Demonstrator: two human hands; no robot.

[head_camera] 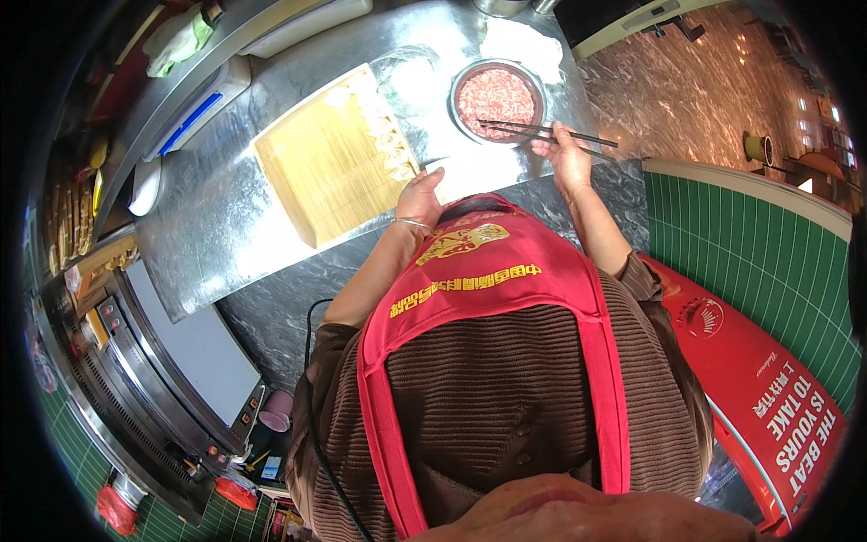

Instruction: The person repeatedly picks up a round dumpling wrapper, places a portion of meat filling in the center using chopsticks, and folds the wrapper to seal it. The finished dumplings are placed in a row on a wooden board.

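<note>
My right hand (pixel 567 157) grips a pair of dark chopsticks (pixel 521 129). Their tips rest in pink minced meat (pixel 496 98), which fills a round bowl (pixel 458 122). Beside the right edge of a shallow wooden tray (pixel 298 196) is my left hand (pixel 418 200), a bangle at its wrist. Its thumb meets a pale, overexposed sheet or stack (pixel 467 177) on the metal tabletop; whether the fingers pinch any of it is unclear. Along the tray's right side runs a row of pale folded dumplings (pixel 389 141).
Behind the bowl lies a white cloth or bag (pixel 525 47). A clear round lid or plastic piece (pixel 410 71) sits beyond the tray. White containers (pixel 210 101) line the table's far left. To my left stands a steel appliance (pixel 162 366); to my right, a red refrigerator (pixel 752 393).
</note>
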